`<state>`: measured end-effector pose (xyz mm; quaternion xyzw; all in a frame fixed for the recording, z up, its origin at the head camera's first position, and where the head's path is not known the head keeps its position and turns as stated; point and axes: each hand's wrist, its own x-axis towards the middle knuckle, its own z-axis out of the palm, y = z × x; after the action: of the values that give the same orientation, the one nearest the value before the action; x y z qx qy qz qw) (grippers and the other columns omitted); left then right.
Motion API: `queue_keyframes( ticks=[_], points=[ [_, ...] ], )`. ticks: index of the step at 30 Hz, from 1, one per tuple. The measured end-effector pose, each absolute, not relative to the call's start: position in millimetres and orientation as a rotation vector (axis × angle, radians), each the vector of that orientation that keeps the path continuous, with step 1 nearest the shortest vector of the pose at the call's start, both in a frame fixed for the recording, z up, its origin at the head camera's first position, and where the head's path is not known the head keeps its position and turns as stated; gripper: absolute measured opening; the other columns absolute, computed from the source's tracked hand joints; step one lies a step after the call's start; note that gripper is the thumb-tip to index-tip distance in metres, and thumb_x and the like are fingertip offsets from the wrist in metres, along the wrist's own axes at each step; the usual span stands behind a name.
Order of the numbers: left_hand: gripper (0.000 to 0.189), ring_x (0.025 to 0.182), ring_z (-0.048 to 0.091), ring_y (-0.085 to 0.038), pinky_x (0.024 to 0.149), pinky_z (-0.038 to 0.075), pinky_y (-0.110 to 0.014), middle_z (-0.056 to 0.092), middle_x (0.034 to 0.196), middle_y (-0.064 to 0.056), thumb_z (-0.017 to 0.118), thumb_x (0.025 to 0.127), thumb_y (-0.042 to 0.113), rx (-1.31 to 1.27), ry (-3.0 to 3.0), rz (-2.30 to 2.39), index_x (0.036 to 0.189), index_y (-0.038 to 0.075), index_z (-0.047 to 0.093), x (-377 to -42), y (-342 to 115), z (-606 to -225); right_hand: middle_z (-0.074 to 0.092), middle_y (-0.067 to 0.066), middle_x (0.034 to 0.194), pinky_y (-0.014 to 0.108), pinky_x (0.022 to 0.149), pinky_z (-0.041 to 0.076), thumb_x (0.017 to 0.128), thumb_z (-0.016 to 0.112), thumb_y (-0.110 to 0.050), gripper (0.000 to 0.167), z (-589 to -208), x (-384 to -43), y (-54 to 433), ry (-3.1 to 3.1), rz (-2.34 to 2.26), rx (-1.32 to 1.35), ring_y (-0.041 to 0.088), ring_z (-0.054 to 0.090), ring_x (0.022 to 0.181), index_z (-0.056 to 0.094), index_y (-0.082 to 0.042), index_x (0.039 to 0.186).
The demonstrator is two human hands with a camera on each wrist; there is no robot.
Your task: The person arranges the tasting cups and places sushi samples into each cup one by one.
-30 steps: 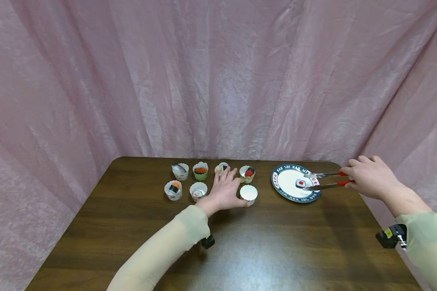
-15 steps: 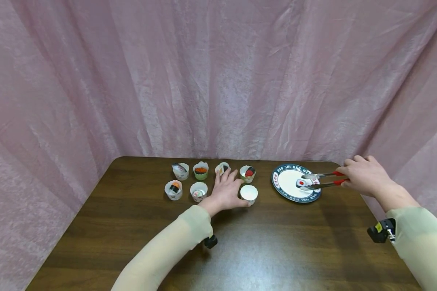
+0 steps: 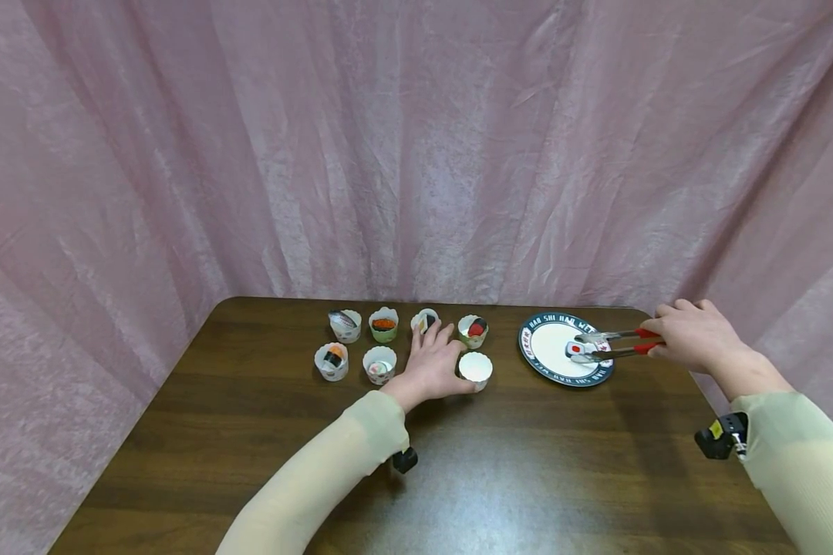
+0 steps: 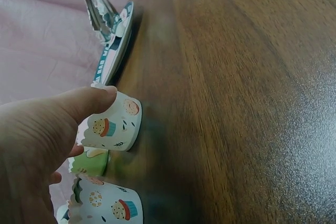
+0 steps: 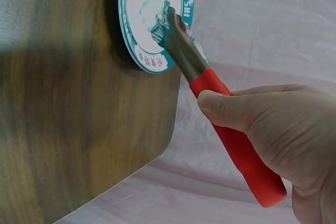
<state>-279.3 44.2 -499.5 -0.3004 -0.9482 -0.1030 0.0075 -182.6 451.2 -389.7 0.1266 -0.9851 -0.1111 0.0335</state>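
Note:
My left hand [image 3: 430, 371] holds a white paper baking cup [image 3: 476, 371] between thumb and index finger. In the left wrist view the thumb lies on the rim of this cup [image 4: 113, 127], which has cupcake prints. My right hand [image 3: 694, 337] grips red-handled metal tongs [image 5: 210, 82]. Their spread tips are over a round plate [image 3: 545, 375] with a dark patterned rim. Between the tips, on the plate, is a small white sushi piece [image 3: 574, 349] with a red centre. The right wrist view hides this piece behind the tongs.
More paper cups stand in two rows, each with a toy-like sushi piece: a silver-topped one [image 3: 340, 317], an orange-topped one [image 3: 383, 324], a red and black one [image 3: 477, 327] and others. The brown wooden table [image 3: 527, 462] ends at a pink curtain [image 3: 416, 154].
My right hand has moved slightly left with the tongs, bringing the tips around the sushi piece on the plate. My left hand stays at the same cup.

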Motion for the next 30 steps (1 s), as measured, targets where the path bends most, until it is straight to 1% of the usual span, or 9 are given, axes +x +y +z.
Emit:
queue_keyframes(
  ticks=[5,9,18,23,30],
  points=[
    [0.070,0.154,0.015,-0.034,0.119,0.004,-0.066,0.034,0.163,-0.010,0.079,0.076,0.065,-0.933,-2.971,-0.314,0.131,0.024,0.067,-278.8,45.6,-499.0,0.060,0.002,0.088,0.046,0.070,0.039,0.080,0.087,-0.029,0.038,-390.1,-178.9,450.9,-3.057,-0.300,0.351,0.030,0.055,0.087,0.077,-0.008,0.110],
    [0.070,0.154,0.016,-0.035,0.119,0.005,-0.066,0.035,0.162,-0.011,0.079,0.075,0.066,-0.930,-2.974,-0.309,0.130,0.024,0.067,-278.2,47.0,-497.6,0.060,0.002,0.088,0.046,0.071,0.039,0.080,0.087,-0.029,0.038,-390.7,-177.6,451.4,-3.065,-0.285,0.346,0.030,0.055,0.087,0.077,-0.008,0.111],
    [0.065,0.153,0.016,-0.035,0.119,0.003,-0.065,0.035,0.162,-0.010,0.079,0.074,0.065,-0.932,-2.969,-0.349,0.124,0.025,0.069,-279.7,50.8,-499.4,0.061,0.002,0.088,0.046,0.071,0.039,0.080,0.087,-0.029,0.038,-392.4,-177.8,453.7,-3.074,-0.262,0.336,0.029,0.055,0.085,0.077,-0.007,0.110],
    [0.063,0.153,0.017,-0.035,0.119,0.004,-0.065,0.036,0.161,-0.011,0.080,0.075,0.064,-0.929,-2.964,-0.356,0.123,0.025,0.069,-279.2,51.1,-498.2,0.060,0.000,0.086,0.045,0.070,0.038,0.080,0.086,-0.028,0.035,-395.0,-176.9,453.9,-3.059,-0.254,0.343,0.027,0.054,0.084,0.077,-0.009,0.108],
    [0.063,0.154,0.013,-0.034,0.119,0.000,-0.065,0.032,0.163,-0.010,0.079,0.076,0.063,-0.925,-2.990,-0.359,0.126,0.025,0.069,-280.8,52.6,-499.1,0.059,-0.001,0.084,0.045,0.069,0.038,0.080,0.086,-0.029,0.032,-396.6,-176.7,454.5,-3.026,-0.289,0.380,0.027,0.054,0.083,0.078,-0.011,0.106]
  ],
)
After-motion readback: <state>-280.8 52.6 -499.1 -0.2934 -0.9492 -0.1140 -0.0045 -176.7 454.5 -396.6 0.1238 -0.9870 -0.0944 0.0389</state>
